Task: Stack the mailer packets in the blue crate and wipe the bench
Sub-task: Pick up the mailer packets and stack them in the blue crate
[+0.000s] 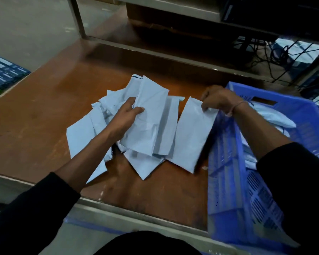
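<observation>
The bench [44,115] has a worn, scuffed brown top with a pale metal lip along its near edge. A loose pile of packets [98,129] lies at its middle: flat, pale blue-grey mailers of thin crinkled plastic, mostly oblong, overlapping at all angles.

The left hand [126,116] grips one long packet [147,122] on top of the pile, thumb over its face and fingers curled under its left edge. The right hand [217,100] pinches the top right corner of a second packet [191,133], which hangs tilted just beside the crate's left wall. A thin cord circles that wrist. Both arms wear dark sleeves pushed up the forearm.

The crate [226,181] stands at the right edge of the bench, reaching its near right corner: blue rigid plastic with slotted, ribbed walls and a cut-out handle in the far wall. More packets already lie inside, partly hidden by the right arm.

Behind the bench runs a metal-framed shelf, with tangled black cables at far right. Boxes at far left carry print too blurred to read.
</observation>
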